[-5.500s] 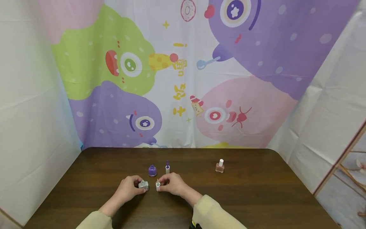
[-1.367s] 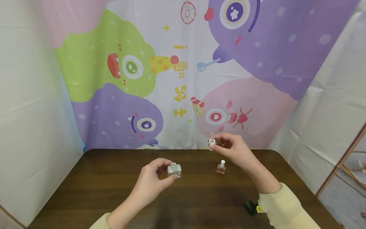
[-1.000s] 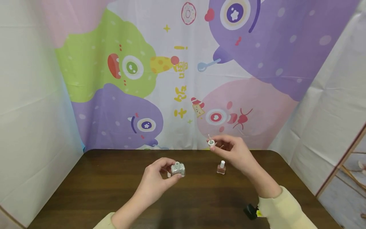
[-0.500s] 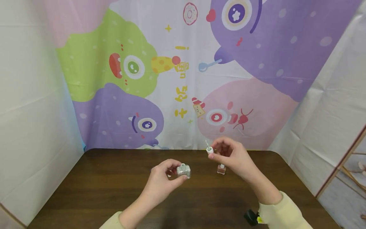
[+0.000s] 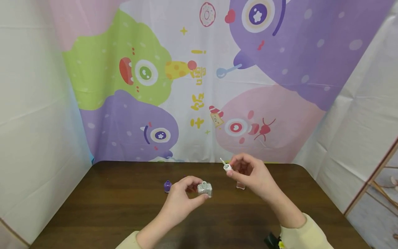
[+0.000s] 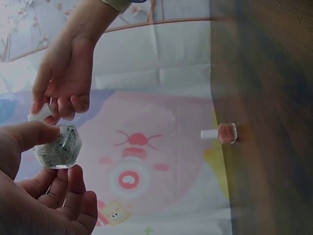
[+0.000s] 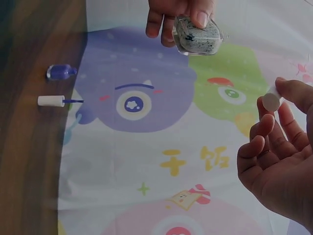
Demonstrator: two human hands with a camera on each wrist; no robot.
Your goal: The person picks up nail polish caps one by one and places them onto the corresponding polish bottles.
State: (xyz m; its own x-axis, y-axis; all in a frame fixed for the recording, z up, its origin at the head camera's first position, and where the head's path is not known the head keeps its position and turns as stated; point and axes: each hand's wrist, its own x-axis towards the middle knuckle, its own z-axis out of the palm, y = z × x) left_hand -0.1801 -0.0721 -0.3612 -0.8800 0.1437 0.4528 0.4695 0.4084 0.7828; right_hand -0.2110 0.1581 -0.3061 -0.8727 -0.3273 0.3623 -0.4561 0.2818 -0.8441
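My left hand (image 5: 183, 199) holds a speckled grey-green nail polish bottle (image 5: 205, 189) between thumb and fingers, above the table. Its neck is uncapped. Up and to the right, my right hand (image 5: 253, 174) pinches the white brush cap (image 5: 228, 167), with the brush pointing up and to the left. Cap and bottle are apart. In the right wrist view, the flecked bottle (image 7: 198, 36) shows clear glass edges, and the white cap (image 7: 272, 100) sits between my thumb and fingertips.
An open purple polish bottle (image 5: 167, 186) stands behind my left hand; its white cap with purple brush (image 7: 51, 101) stands beside it. A pinkish-brown polish bottle (image 6: 227, 133) with its white cap on is partly hidden behind my right hand. A dark object (image 5: 272, 240) shows by the right sleeve.
Both hands have risen off the table with the bottle and brush cap and moved right. Lately the left hand drifts further right and the right hand comes lower, the brush tilting left.
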